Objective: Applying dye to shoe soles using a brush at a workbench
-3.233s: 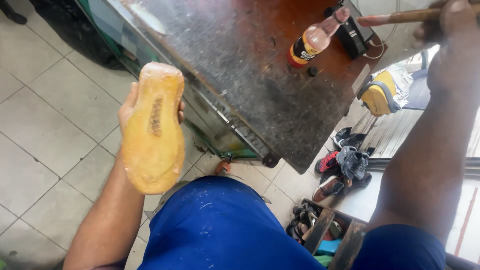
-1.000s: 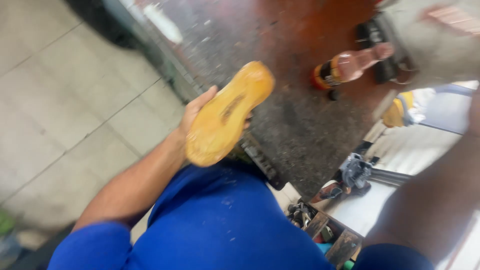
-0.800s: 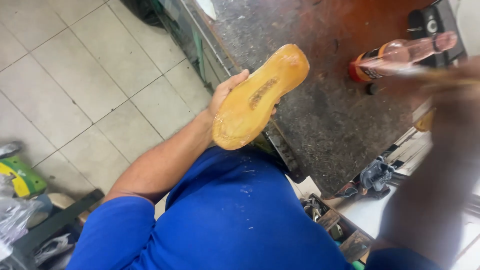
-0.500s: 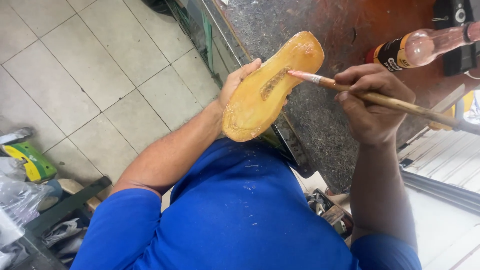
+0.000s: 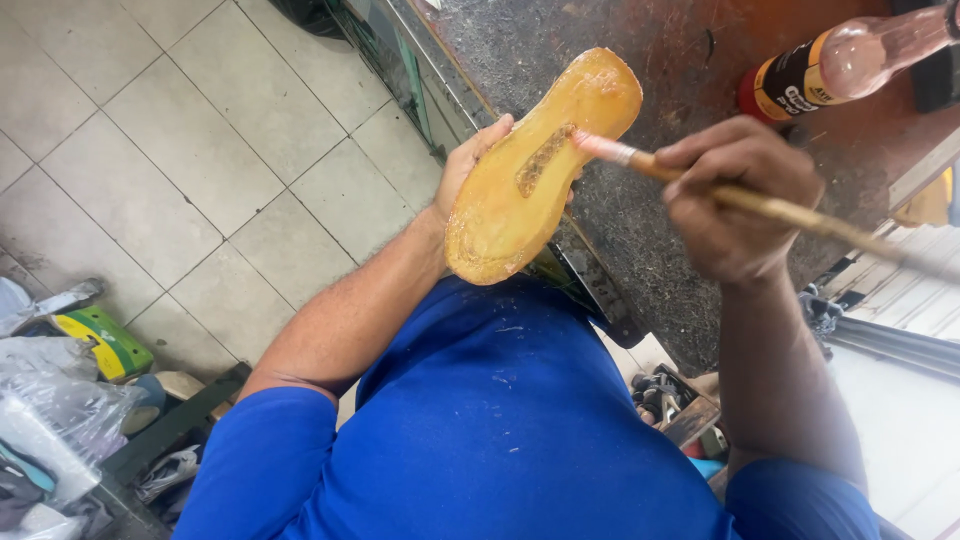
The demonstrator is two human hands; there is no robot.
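Your left hand (image 5: pixel 470 175) cups the amber, glossy rubber shoe sole (image 5: pixel 535 170) from behind, its grip pressed around the sole's edge, holding it tread-up above the front edge of the dark, speckled, worn surface (image 5: pixel 640 230). Your right hand (image 5: pixel 740 210) pinches the thin wooden-handled brush (image 5: pixel 760 205), its grip closed on the shaft. The pale bristle tip touches the rough, recessed oblong patch at the sole's centre. A plastic bottle with a dark label (image 5: pixel 840 65) lies on the surface nearby.
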